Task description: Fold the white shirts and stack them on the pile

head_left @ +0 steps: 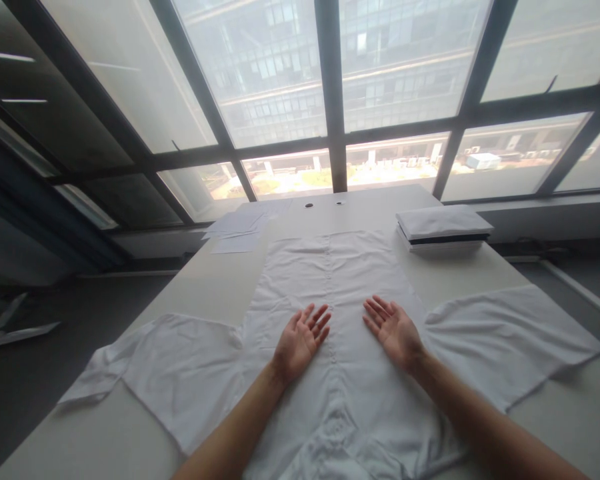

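A white button-front shirt (330,280) lies spread flat on a pale table (205,287), collar end towards me, both sleeves stretched out to the sides. My left hand (301,339) rests flat and open on the shirt just left of the button line. Just right of that line, my right hand (393,331) lies flat on the cloth with its fingers stretched out. Neither hand holds anything.
A stack of folded white cloth (443,227) sits at the table's far right. Loose white sheets (235,230) lie at the far left corner. Large windows (330,100) stand behind the table. The left sleeve (145,367) reaches the table's left edge, with dark floor beyond.
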Tool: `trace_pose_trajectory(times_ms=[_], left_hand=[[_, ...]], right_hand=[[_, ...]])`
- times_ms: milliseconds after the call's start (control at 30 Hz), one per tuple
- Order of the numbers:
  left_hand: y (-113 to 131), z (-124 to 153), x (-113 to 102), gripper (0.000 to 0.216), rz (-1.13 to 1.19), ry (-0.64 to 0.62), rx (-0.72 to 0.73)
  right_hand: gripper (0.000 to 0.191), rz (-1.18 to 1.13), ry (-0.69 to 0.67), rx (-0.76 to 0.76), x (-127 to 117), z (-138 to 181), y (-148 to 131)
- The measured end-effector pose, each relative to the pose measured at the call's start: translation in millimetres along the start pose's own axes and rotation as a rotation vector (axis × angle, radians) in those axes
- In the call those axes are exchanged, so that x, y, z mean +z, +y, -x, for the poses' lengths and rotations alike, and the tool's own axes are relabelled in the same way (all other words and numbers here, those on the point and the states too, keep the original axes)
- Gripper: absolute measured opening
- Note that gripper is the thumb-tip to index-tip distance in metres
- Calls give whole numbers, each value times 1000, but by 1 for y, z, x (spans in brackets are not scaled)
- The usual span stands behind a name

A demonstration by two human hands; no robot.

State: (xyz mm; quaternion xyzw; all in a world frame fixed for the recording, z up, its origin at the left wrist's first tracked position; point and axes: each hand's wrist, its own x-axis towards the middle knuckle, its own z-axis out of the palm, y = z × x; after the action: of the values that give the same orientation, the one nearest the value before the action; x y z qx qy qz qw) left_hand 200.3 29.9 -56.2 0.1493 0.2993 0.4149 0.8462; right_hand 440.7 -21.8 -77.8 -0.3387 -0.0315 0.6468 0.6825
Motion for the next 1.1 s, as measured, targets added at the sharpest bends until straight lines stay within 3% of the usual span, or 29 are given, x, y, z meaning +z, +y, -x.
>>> trace_pose_trajectory(times_ms=[300, 400, 500, 600, 800, 900, 1100], left_hand=[[-2, -2, -1, 45, 43, 12, 18], [-2, -3, -2, 44, 42, 7, 17], [-2, -3, -2, 45, 37, 11, 16], [-2, -3, -1, 44, 27, 16, 16], [-3, -2, 1, 37, 24, -6, 22], [-3, -1, 1, 36, 21, -5, 22], [-3, -2, 1, 40, 23, 16, 20]], right_hand=[[31, -20, 221, -206, -35, -32, -73], [31, -7, 254, -285, -33, -30, -82], [32, 16, 183, -309, -17, -17, -72], [31, 19, 7, -186, 3, 2, -50], [32, 68, -316, 287, 17, 30, -9], [32, 64, -303, 341, 9, 24, -5], [36, -18, -178, 299, -4, 0, -18]])
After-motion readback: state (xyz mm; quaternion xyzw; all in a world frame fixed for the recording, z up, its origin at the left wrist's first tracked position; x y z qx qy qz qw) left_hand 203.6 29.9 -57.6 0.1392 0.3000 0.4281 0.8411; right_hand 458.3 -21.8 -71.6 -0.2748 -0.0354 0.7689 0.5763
